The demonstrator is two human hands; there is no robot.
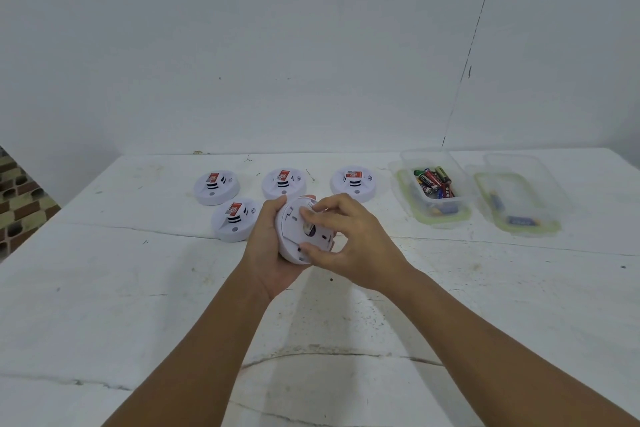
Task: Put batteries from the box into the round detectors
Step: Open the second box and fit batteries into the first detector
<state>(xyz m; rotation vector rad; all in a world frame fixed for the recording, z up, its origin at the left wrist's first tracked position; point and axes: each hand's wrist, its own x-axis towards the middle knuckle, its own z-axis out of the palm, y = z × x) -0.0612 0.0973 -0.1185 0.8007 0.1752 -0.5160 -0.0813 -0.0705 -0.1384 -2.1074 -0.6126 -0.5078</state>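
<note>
My left hand grips a white round detector from below and the left, holding it above the table with its back side turned towards me. My right hand curls over the detector's right half, fingertips and thumb pinching at its back around a dark opening. Several more white detectors lie on the table: one close on the left and a row behind, left, middle and right. A clear plastic box with several batteries stands at the right.
The battery box stands on a green-rimmed lid where a few loose batteries lie. A second clear box stands further right, with a couple of batteries by it. The white table is cracked and ends at a white wall.
</note>
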